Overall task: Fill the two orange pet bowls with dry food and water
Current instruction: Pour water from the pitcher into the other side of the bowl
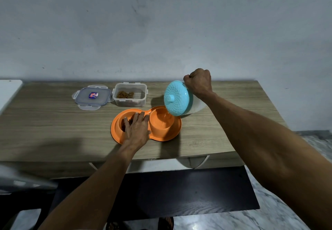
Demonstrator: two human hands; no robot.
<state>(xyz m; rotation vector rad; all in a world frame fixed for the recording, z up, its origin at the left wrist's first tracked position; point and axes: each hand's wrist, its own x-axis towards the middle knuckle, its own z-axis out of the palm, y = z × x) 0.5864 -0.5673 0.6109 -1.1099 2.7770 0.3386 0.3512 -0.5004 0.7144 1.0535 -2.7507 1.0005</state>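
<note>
An orange double pet bowl point(168, 136) lies on the wooden table. My left hand point(137, 128) rests flat over its left bowl, where dark brown dry food point(124, 123) shows beside my fingers. My right hand point(199, 83) grips the handle of a white jug with a turquoise lid point(177, 97). The jug is tipped left over the right bowl point(161, 120), and a thin stream of water runs from its spout into that bowl.
A clear plastic container point(130, 95) with some dry food stands behind the bowls. Its clip-on lid point(92, 96) lies flat to the left. A grey wall rises behind the table. A dark lower surface point(188, 193) sits in front of the table edge.
</note>
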